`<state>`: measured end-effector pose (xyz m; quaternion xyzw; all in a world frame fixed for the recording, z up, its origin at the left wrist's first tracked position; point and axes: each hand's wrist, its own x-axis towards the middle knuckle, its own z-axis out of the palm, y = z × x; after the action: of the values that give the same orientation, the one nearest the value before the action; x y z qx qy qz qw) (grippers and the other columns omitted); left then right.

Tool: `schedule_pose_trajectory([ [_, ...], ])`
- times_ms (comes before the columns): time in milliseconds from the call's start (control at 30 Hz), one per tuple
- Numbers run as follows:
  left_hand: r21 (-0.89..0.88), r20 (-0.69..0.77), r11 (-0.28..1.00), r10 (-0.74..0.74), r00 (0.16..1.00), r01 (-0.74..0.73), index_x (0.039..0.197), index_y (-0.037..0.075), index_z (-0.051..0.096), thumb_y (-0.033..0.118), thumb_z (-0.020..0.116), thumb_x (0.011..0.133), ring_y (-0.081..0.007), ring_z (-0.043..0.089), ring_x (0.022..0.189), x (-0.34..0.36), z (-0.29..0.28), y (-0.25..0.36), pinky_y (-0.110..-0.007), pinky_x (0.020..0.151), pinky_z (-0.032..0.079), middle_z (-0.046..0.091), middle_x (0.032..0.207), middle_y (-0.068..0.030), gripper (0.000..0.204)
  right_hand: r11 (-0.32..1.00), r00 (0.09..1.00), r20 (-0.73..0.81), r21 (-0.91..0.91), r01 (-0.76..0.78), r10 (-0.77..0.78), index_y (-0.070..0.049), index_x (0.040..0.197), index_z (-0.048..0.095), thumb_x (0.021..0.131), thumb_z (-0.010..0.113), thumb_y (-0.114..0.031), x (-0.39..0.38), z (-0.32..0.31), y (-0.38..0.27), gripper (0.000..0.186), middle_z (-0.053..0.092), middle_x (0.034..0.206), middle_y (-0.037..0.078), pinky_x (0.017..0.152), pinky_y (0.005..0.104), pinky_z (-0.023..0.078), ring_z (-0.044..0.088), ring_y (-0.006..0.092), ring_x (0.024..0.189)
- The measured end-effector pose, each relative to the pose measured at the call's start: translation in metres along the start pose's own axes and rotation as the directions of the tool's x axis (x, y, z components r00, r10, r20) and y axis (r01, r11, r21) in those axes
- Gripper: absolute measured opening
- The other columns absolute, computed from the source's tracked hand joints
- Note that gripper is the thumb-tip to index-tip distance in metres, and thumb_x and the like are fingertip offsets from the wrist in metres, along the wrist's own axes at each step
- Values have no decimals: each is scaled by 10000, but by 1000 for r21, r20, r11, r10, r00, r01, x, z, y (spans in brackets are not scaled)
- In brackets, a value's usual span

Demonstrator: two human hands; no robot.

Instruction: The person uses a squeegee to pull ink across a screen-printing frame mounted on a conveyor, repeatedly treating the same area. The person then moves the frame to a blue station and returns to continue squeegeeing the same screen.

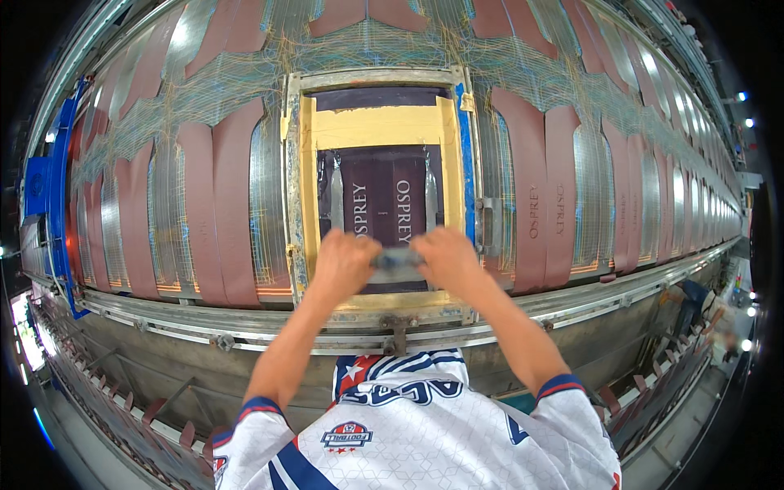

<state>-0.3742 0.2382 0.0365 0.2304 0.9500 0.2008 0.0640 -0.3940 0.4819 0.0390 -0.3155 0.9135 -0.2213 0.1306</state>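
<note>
Both my hands close around the grip of a squeegee (398, 259), blurred by motion, over the lower part of a printing screen. My left hand (346, 260) wraps its left end and my right hand (446, 256) its right end. Below the grip, the blade is hard to make out. The screen's metal frame (376, 77) lies flat in front of me, edged inside with yellow tape (367, 126). Through its dark window (377, 180) pale lettering shows. Blue tape (467, 155) runs along the right side of the frame, beside a metal hinge or bracket (489, 224).
Maroon cut fabric pieces (532, 220) line the long table on both sides, some with faint lettering. Metal rails (196, 322) run along the near edge, with a clamp (395, 327) below the frame. A blue carriage (51, 188) stands at the far left. More maroon pieces hang on lower racks.
</note>
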Motion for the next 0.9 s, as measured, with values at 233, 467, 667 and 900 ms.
schedule_pose_trajectory([
  [233,161,-97,987,13,995,3,943,139,764,282,846,698,-349,656,800,157,-47,-93,-454,805,502,712,820,-86,295,994,994,-54,-49,-94,91,-96,909,660,798,762,-249,160,-59,82,215,711,850,157,789,496,543,696,369,882],
  [467,13,-110,1000,19,994,-18,900,146,737,157,840,645,-296,679,840,51,0,-38,-441,791,500,732,900,-54,276,993,996,-5,-65,-94,94,-85,949,650,748,775,-226,60,-6,30,276,677,877,136,837,501,509,663,360,909],
  [667,47,-190,999,8,982,1,972,130,709,69,819,574,-214,648,835,-54,21,31,-382,785,438,691,924,-1,417,962,998,-58,271,26,-10,-60,1153,681,746,834,-347,-32,0,-2,521,694,1082,147,929,457,489,636,345,1042],
  [900,94,-121,995,34,992,-22,989,136,709,100,770,636,-195,621,906,-55,12,33,-369,826,428,682,1008,16,360,797,583,-548,351,-491,600,4,951,661,955,668,-336,-10,19,131,341,677,860,183,769,457,488,647,362,810],
])
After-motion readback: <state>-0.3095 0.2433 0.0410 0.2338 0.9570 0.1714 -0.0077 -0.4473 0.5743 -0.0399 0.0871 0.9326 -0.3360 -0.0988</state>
